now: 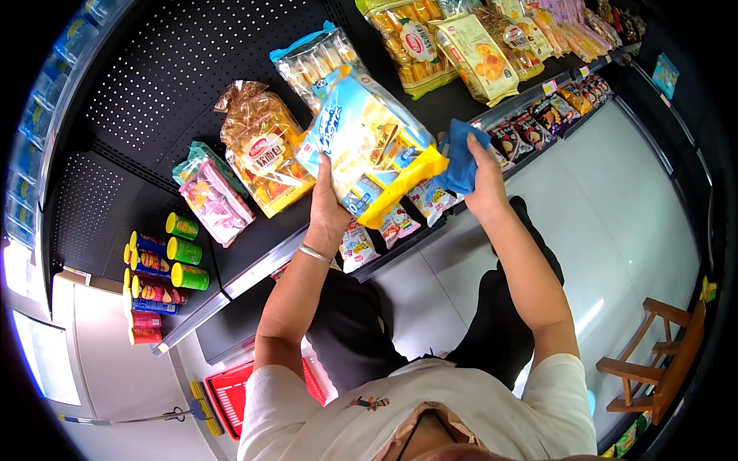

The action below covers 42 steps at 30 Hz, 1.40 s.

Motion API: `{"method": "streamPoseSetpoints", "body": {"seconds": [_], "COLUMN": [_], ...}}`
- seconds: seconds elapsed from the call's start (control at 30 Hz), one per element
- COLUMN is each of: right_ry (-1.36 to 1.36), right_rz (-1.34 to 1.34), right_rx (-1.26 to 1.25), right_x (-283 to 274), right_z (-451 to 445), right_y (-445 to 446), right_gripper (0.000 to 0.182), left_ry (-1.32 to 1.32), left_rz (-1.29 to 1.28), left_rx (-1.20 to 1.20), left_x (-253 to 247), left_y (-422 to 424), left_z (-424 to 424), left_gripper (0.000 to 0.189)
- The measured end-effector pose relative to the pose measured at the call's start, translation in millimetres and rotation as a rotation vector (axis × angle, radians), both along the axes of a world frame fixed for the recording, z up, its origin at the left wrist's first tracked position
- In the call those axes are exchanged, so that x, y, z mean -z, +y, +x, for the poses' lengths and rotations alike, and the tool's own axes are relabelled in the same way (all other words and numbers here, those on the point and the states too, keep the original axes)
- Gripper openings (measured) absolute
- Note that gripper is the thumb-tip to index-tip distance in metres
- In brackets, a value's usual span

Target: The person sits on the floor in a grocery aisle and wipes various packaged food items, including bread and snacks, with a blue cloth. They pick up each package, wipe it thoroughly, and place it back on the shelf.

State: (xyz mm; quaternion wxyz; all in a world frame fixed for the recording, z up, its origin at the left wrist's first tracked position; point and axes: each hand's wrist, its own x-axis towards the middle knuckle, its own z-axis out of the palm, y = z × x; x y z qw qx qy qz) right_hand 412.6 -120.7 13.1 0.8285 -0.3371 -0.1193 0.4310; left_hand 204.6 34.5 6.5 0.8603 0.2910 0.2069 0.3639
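My left hand (pixel 330 201), with a silver bangle at the wrist, grips the lower left side of a large blue, white and yellow snack package (pixel 375 138). A folded blue cloth (pixel 462 157) is held in my right hand (pixel 485 178), beside the package's yellow right end. Behind the package stands a clear bag of wrapped snacks with a blue top edge (pixel 314 60). To the left on the black shelf are a bread bag with gold wrapping (pixel 262 150) and a pink snack bag (pixel 216 201). The fingers under the package are hidden.
Canisters of chips (pixel 153 262) stand at the shelf's left end. More bread packages (pixel 475 57) lie at the upper right, above a lower rack of small snack bags (pixel 524 135). A red basket (pixel 230 397), a mop (pixel 204 408) and a wooden stool (pixel 663 369) are on the floor.
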Motion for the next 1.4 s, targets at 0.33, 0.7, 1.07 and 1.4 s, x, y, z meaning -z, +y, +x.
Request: {"method": "streamPoseSetpoints", "body": {"seconds": [0.33, 0.7, 1.07, 1.4], "right_ry": [0.365, -1.339, -1.474, -1.499], "right_rz": [0.2, 0.125, -0.162, 0.098], "right_rx": [-0.431, 0.131, 0.368, 0.23], "right_x": [8.0, -1.0, 1.2, -16.6], "right_z": [-19.4, -85.5, -43.2, -60.5], "right_y": [22.7, 14.5, 33.9, 26.3], "right_gripper": [0.042, 0.077, 0.049, 0.045], "left_ry": [0.493, -0.438, -0.249, -0.246], "left_rz": [0.243, -0.217, -0.075, -0.077], "left_rx": [-0.066, 0.572, 0.531, 0.562], "left_x": [-3.4, 53.0, 22.8, 23.3], "left_y": [-24.1, 5.6, -35.0, -44.5], "left_z": [13.6, -0.3, 12.7, 27.4], "left_gripper": [0.068, 0.058, 0.058, 0.059]}}
